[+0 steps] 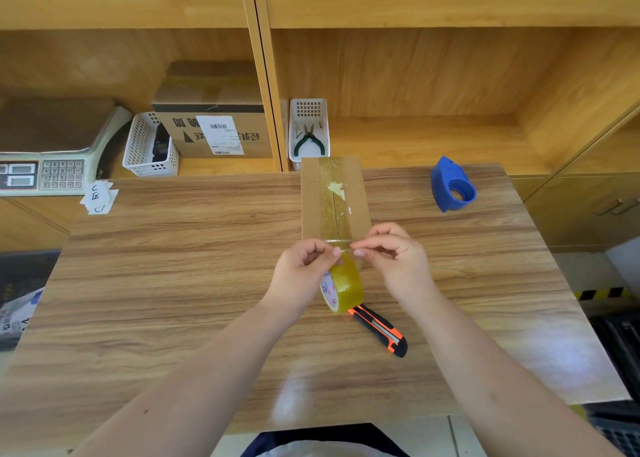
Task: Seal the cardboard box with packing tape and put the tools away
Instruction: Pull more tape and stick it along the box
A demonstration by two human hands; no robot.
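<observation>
A narrow cardboard box lies on the wooden table, with clear tape running along its centre seam. A roll of yellowish packing tape hangs at the box's near end. My left hand pinches the tape beside the roll. My right hand pinches the same stretch of tape from the other side; the fingertips of both hands nearly meet at the box's near edge. An orange-and-black utility knife lies on the table just behind the roll. A blue tape dispenser stands at the far right.
A white basket holding green-handled pliers stands on the shelf behind the box. A second white basket, a labelled carton and a weighing scale fill the left shelf. Paper slips lie at the table's far left corner.
</observation>
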